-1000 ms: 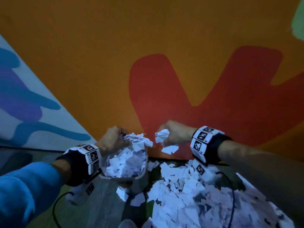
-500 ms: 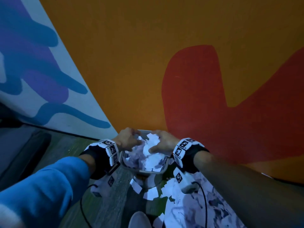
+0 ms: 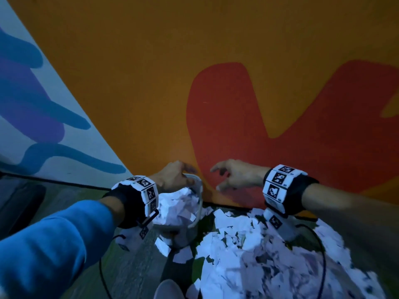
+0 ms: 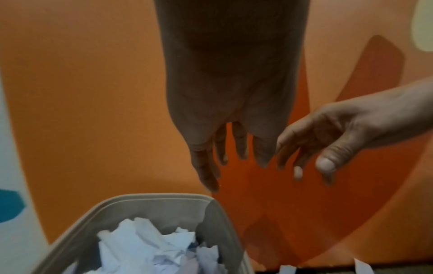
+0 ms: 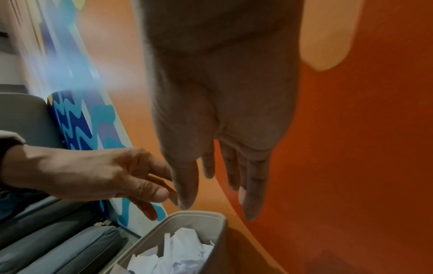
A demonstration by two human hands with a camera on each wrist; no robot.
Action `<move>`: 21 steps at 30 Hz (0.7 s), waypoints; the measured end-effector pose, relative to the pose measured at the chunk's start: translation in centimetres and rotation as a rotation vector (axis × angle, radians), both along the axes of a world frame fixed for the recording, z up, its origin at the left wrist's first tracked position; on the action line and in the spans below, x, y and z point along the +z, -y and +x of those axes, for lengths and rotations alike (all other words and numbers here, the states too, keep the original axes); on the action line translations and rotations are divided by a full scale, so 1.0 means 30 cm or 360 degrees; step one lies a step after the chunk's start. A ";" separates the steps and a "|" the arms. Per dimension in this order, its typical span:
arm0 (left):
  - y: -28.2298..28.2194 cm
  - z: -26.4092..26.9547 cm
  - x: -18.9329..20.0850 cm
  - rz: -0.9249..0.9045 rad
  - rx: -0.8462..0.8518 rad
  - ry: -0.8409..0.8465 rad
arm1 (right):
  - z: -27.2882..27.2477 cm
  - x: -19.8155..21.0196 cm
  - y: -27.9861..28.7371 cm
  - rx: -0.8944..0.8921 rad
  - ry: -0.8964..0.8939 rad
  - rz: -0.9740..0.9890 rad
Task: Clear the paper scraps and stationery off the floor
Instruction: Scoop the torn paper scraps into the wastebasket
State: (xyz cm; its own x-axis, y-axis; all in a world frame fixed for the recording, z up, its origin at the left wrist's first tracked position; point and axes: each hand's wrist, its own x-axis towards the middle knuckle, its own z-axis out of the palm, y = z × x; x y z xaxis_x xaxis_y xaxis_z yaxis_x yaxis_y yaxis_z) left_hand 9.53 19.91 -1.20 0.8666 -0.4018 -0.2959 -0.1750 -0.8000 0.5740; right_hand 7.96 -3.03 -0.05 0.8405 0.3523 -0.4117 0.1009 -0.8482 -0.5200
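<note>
Both hands, pressing scraps into the bin (image 3: pixel 197 192) half a second ago, are lifting out, left hand (image 3: pixel 172 178) and right hand (image 3: pixel 235 175) spread empty, next gathering floor scraps (image 3: pixel 259 255).

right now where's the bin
In the head view the bin stands on the floor against the orange wall, just below the left hand, with the paper scraps pile to its right.

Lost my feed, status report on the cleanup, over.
Left hand and right hand open, empty, above the bin. Bin holds crumpled scraps. Big scrap pile still on floor. Nothing in the way.
</note>
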 end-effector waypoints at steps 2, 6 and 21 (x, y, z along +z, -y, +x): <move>0.098 -0.013 -0.010 0.0025 -0.0136 -0.0017 | -0.046 0.008 0.102 -0.0019 -0.0029 -0.0001; 0.318 -0.031 -0.111 0.0068 -0.0342 -0.0014 | -0.150 -0.064 0.343 -0.0131 -0.0099 -0.0033; 1.083 -0.227 -0.760 0.0151 -0.0891 -0.0512 | -0.633 -0.794 1.072 -0.1003 -0.0616 -0.0209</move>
